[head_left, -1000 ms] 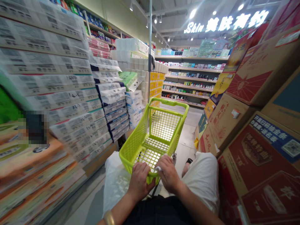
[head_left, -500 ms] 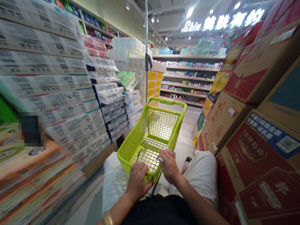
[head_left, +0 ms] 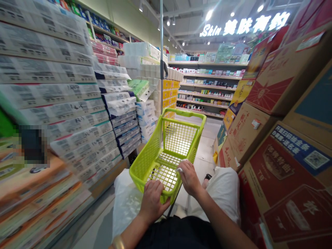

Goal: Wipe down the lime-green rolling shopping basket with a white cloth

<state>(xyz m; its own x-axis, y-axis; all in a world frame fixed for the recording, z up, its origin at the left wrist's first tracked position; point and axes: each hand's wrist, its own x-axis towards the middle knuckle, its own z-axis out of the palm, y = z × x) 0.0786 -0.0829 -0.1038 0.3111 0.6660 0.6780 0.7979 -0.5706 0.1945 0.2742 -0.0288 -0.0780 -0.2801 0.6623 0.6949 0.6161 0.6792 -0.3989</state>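
A lime-green plastic shopping basket (head_left: pixel 142 165) with a lattice floor and walls stands tilted in front of my lap, with nothing visible inside it. My left hand (head_left: pixel 153 200) is closed over its near rim, fingers on the inner side and thumb outside. At the right rim, my right hand (head_left: pixel 189 178) is bent around a small white wad of cloth or tissue (head_left: pixel 179 169), of which only bits show beyond the fingers. The wad lies against or close to the rim; exact contact is hidden by the hand.
Tall stacks of wrapped paper packs (head_left: pixel 64 93) rise on the left. Cardboard cartons (head_left: pixel 282 173) line the right side closely. White-covered bundles (head_left: pixel 223 190) flank my lap. A vertical metal pole (head_left: pixel 162 41) stands beyond the basket, and stocked shelves (head_left: pixel 207 76) fill the back.
My right hand has slid a little forward and to the right along the basket's right rim with the white wad. My left hand and the basket have hardly moved.
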